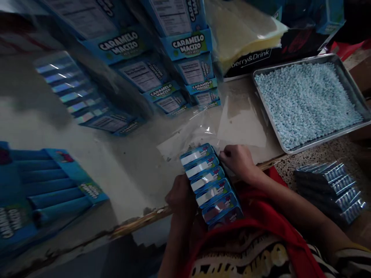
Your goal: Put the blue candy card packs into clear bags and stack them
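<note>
A row of several small blue candy boxes (207, 179) lies tilted against my body at the table's front edge. Clear plastic film (199, 129) spreads out from its far end onto the table. Against the left side of the row, my left hand (181, 193) is closed and in shadow; what its fingers hold is hidden. My right hand (239, 160) is closed in a pinch at the far right corner of the row, where the clear plastic seems to run between its fingers.
Stacked blue display boxes (185, 44) stand at the back, near a wrapped row of boxes (68, 87). An open display carton (55, 181) sits at left. Pale blue candies fill a metal tray (285, 148) at right. Wrapped packs (330, 191) lie below it.
</note>
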Demonstrator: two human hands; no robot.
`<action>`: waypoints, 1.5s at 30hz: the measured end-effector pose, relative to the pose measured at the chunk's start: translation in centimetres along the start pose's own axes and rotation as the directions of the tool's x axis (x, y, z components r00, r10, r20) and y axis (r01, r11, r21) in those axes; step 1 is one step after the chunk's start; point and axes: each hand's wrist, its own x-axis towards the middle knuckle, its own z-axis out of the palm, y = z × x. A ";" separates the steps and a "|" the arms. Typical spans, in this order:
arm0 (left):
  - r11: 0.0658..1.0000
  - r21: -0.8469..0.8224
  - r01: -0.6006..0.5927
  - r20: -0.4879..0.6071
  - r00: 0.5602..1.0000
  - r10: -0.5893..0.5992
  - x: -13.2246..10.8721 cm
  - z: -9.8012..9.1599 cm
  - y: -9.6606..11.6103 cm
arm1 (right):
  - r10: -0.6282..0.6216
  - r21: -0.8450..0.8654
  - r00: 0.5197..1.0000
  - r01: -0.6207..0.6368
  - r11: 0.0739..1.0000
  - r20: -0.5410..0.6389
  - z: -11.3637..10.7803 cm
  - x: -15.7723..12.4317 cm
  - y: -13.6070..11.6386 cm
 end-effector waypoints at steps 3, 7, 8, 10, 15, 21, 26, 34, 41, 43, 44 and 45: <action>0.997 0.046 -0.059 0.011 0.998 0.058 0.0 0.0 0.2 | -0.053 -0.024 0.999 0.053 0.998 0.002 0.3 -1.0 0.4; 0.997 0.063 -0.046 0.040 0.998 0.044 0.0 -0.1 0.2 | -0.136 0.076 0.990 0.139 0.987 -0.041 1.0 -1.4 1.3; 0.997 0.063 -0.050 0.030 0.998 0.048 0.0 -0.2 0.1 | -0.158 0.122 0.984 0.167 0.978 -0.075 1.2 -1.3 1.5; 0.997 0.059 -0.052 0.023 0.998 0.051 0.1 -0.2 0.1 | -0.211 0.206 0.967 0.237 0.949 -0.142 1.6 -1.1 1.8; 0.994 0.071 -0.086 0.063 0.995 0.082 0.1 -0.3 -0.5 | -0.347 0.208 0.905 0.399 0.893 -0.247 2.3 -0.5 2.1; 0.977 0.075 -0.198 -0.024 0.979 0.200 0.4 -0.4 -0.3 | -0.417 0.224 0.816 0.528 0.819 -0.401 3.6 -0.2 2.2; 0.976 0.068 -0.209 -0.010 0.978 0.210 0.6 -0.5 0.1 | -0.379 0.325 0.792 0.560 0.762 -0.478 3.9 0.8 2.2; 0.988 0.052 -0.142 0.003 0.990 0.142 0.7 -0.6 0.6 | -0.288 0.325 0.855 0.445 0.834 -0.432 3.4 1.8 0.8; 0.995 0.036 -0.098 0.049 0.994 0.096 0.5 -0.3 -0.2 | -0.260 0.230 0.913 0.339 0.912 -0.314 2.7 3.3 0.2; 0.997 0.028 -0.075 0.058 0.996 0.073 0.5 -0.2 -0.3 | -0.291 0.082 0.924 0.319 0.944 -0.247 1.7 3.3 -0.2; 0.998 0.021 -0.067 0.059 0.996 0.065 0.5 -0.2 -0.3 | -0.278 0.018 0.937 0.288 0.957 -0.212 1.2 3.2 -0.5; 0.998 0.013 -0.061 0.057 0.997 0.061 0.5 -0.2 -0.3 | -0.250 -0.029 0.952 0.249 0.968 -0.178 0.7 3.0 -0.7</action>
